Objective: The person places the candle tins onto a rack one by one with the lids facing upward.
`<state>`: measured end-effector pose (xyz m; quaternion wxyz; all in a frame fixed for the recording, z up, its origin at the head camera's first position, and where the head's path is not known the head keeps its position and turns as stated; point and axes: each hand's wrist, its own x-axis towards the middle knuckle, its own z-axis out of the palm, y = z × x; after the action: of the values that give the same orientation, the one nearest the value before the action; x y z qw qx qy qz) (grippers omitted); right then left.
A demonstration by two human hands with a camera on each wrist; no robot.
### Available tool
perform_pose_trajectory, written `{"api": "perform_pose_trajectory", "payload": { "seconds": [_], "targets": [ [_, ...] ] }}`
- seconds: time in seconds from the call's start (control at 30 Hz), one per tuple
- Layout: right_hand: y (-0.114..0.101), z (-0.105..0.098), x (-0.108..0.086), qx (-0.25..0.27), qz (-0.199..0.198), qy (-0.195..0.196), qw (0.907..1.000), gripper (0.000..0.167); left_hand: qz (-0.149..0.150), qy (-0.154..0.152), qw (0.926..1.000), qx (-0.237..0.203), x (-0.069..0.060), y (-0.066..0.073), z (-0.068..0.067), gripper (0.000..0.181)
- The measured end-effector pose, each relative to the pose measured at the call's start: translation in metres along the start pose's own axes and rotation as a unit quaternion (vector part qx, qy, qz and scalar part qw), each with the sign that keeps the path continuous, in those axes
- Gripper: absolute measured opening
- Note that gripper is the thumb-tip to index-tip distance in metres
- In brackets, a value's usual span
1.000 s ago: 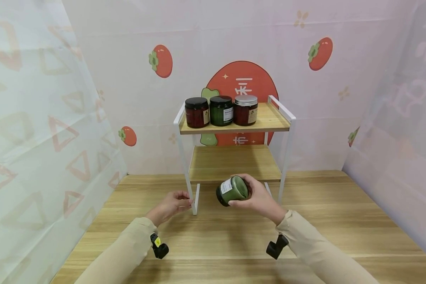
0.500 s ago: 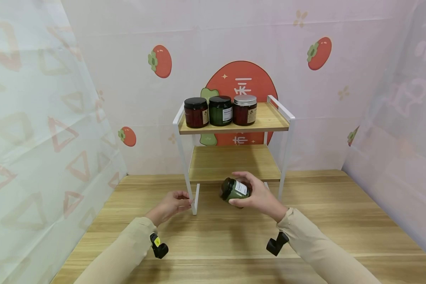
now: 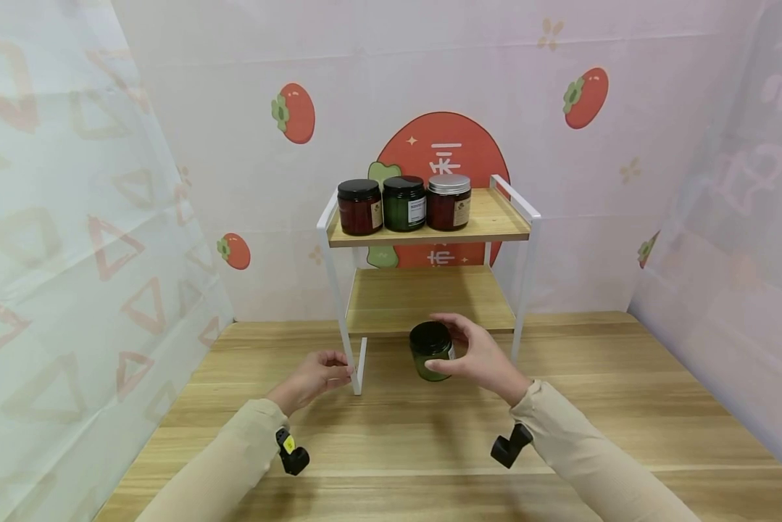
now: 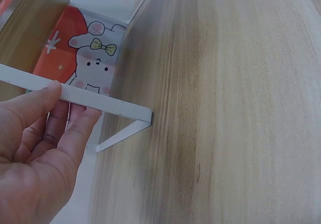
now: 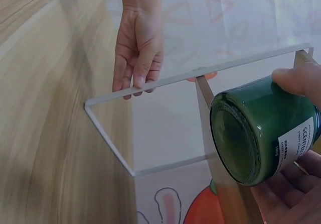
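Note:
My right hand [image 3: 485, 361] grips a green glass candle jar [image 5: 271, 128] with a black lid and white label. The jar is upright in the head view, held in the air in front of the shelf rack, lid on top. The two-tier rack has wooden boards and a white metal frame. With thumb and fingertips my left hand [image 4: 45, 148] pinches the rack's front left leg [image 4: 108, 102] low down, near the tabletop. On the top board [image 3: 495, 217] stand three jars side by side: a dark red jar [image 3: 359, 214], a green jar [image 3: 404, 210] and a silver-lidded red jar [image 3: 448, 210].
The rack's lower board [image 3: 423, 297] sits behind the held jar, a little above it. A wooden table [image 3: 377, 449] extends around the rack. Printed cloth walls [image 3: 234, 145] enclose the back and both sides.
My right hand has turned the green candle jar from tilted, base toward the camera, to upright with its black lid on top. The left hand stays at the rack leg.

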<state>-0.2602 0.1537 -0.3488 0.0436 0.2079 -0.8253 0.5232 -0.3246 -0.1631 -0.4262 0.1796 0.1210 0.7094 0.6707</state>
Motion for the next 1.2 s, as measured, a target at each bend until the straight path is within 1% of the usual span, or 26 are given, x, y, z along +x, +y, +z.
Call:
{"api": "perform_pose_trajectory", "payload": {
  "seconds": [0.17, 0.37, 0.57, 0.87, 1.07, 1.2],
  "targets": [
    [-0.001, -0.002, -0.001, 0.018, 0.012, 0.003, 0.9998, 0.063, -0.003, 0.002, 1.0000, -0.002, 0.001, -0.001, 0.000, 0.011],
    [-0.003, -0.005, -0.002, 0.042, 0.023, -0.001, 0.9988, 0.065, -0.001, 0.003, 1.0000, -0.004, 0.001, -0.002, 0.000, 0.010],
    [-0.002, -0.007, -0.002, 0.055, 0.019, -0.001, 0.9983, 0.064, 0.003, 0.003, 1.0000, 0.001, 0.001, -0.003, -0.001, 0.010],
    [-0.007, -0.012, 0.000, 0.082, 0.011, 0.007, 0.9965, 0.064, 0.004, 0.001, 1.0000, -0.005, 0.002, -0.003, -0.001, 0.010],
    [-0.013, -0.018, 0.000, 0.086, 0.006, 0.010, 0.9962, 0.065, 0.003, 0.001, 1.0000, -0.006, 0.002, -0.003, -0.001, 0.010],
    [-0.020, -0.024, 0.001, 0.076, 0.000, 0.014, 0.9970, 0.064, 0.004, 0.001, 1.0000, -0.001, 0.002, -0.003, -0.001, 0.011]
  ]
}}
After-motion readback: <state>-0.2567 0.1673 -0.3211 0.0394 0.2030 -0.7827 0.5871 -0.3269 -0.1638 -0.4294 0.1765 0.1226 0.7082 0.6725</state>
